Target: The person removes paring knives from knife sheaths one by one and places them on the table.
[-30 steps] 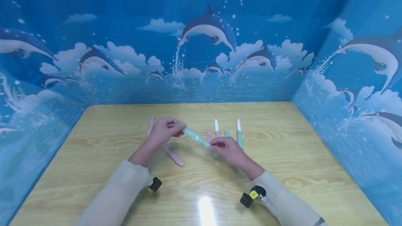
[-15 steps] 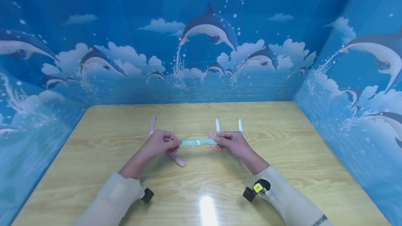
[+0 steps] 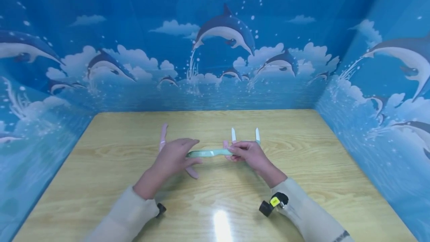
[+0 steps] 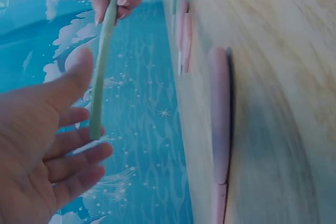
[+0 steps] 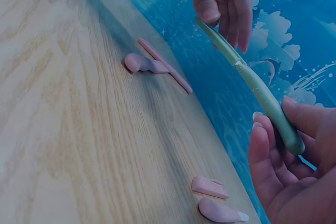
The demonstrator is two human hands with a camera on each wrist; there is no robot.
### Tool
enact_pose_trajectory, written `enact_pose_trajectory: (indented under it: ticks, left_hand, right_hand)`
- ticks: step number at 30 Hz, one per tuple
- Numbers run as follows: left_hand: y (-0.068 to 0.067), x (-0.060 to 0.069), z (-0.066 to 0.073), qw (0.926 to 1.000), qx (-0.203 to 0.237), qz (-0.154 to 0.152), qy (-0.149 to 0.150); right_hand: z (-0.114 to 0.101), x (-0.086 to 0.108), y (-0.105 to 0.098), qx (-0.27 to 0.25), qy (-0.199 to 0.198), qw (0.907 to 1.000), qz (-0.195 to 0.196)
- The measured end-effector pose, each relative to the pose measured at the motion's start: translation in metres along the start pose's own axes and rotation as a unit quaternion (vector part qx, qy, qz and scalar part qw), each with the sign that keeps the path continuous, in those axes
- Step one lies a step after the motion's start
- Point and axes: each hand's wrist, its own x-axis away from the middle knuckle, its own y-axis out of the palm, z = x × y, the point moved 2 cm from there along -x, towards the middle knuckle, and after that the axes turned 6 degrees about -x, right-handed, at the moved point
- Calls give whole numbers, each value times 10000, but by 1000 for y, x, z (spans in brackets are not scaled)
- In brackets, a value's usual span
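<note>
A long green knife point(image 3: 205, 154) is held level above the table; whether its narrower end is a bare green blade or a cover, I cannot tell. My right hand point(image 3: 248, 155) pinches its handle end between thumb and fingers, as the right wrist view shows too. Around the other end my left hand point(image 3: 176, 157) is spread, thumb and fingers apart; in the left wrist view the tip point(image 4: 95, 129) lies in front of the fingers. Below the left hand are two pink knives, one farther back point(image 3: 163, 133) and one nearer point(image 3: 192, 172), partly hidden by that hand.
Behind my right hand lie two small knives with white blades, one on the left point(image 3: 233, 134) and one on the right point(image 3: 257, 135). A short pink piece point(image 3: 225, 145) is beside them. A dolphin-print curtain point(image 3: 215, 47) borders the wooden table point(image 3: 289, 130).
The green knife has swung from slanting to level. My left hand gripped its far end earlier; now its fingers have spread away from it. The right hand keeps its pinch.
</note>
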Motion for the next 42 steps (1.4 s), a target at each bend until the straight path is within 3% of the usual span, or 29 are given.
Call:
enact_pose_trajectory:
  ticks: [8,15,18,20,21,23,24,26,28,30,38,42]
  left_hand:
    - [8,-1,10,9969,367,395,567]
    - [11,-2,12,9965,391,558,487]
    - [11,-1,11,9963,590,536,309]
    - [11,-1,9,9960,638,585,202]
    - [11,-1,8,9959,663,602,161]
    - [12,-1,7,9958,645,641,130]
    - [13,-1,7,9958,626,652,133]
    - [15,-1,7,9960,638,615,137]
    - [16,-1,8,9963,652,542,128]
    - [17,-1,8,9964,699,469,99]
    - [15,3,9,9959,688,575,80]
    - [14,3,8,9963,610,601,76]
  right_hand:
    - [0,1,2,87,-112,9999,-57]
    - [-3,5,4,481,-291,9984,20]
    - [-8,8,6,1203,-747,9897,212]
    - [-13,11,9,2010,-1387,9692,329]
    - [-16,13,11,2518,-1792,9503,385]
    - [-20,17,15,3514,-2656,8968,425]
    - [-21,18,18,3967,-3050,8647,438]
    - [-21,22,23,4585,-3625,8105,379]
    - [-20,24,28,4900,-3926,7779,253]
    - [-18,25,33,5044,-4044,7628,152]
    - [-17,25,42,5198,-4165,7457,162]
    - [-18,24,44,5271,-4090,7447,159]
